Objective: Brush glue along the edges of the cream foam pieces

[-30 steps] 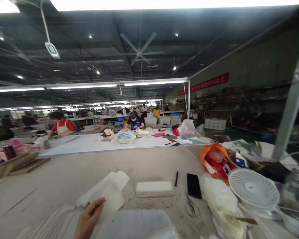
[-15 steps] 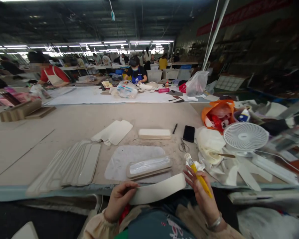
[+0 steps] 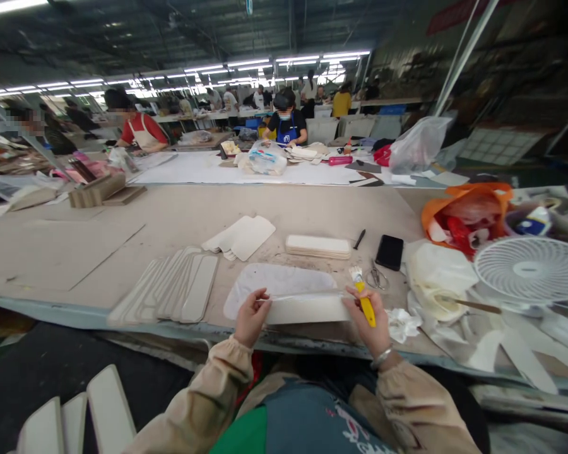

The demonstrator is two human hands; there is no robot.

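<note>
A white, round-ended strip (image 3: 307, 311) is stretched level between my two hands at the table's front edge. My left hand (image 3: 252, 318) pinches its left end between thumb and fingers. At its right end is my right hand (image 3: 372, 321), closed on that end and also gripping a brush with a yellow handle (image 3: 368, 309), bristles pointing away from me. Directly behind the strip lies a translucent sheet (image 3: 284, 275); whatever rests on its near part is mostly hidden by the strip.
Fanned long white pieces (image 3: 201, 290) lie left, more white pieces (image 3: 250, 236) beyond. A neat stack of strips (image 3: 318, 246), scissors (image 3: 376, 277), a phone (image 3: 389, 252) and a fan (image 3: 532, 270) are toward the right. A co-worker in a blue apron (image 3: 288, 131) sits opposite.
Both hands have moved forward over the table's edge, and the strip has gone from tilted to level. My right hand has taken hold of its right end. The view has turned left.
</note>
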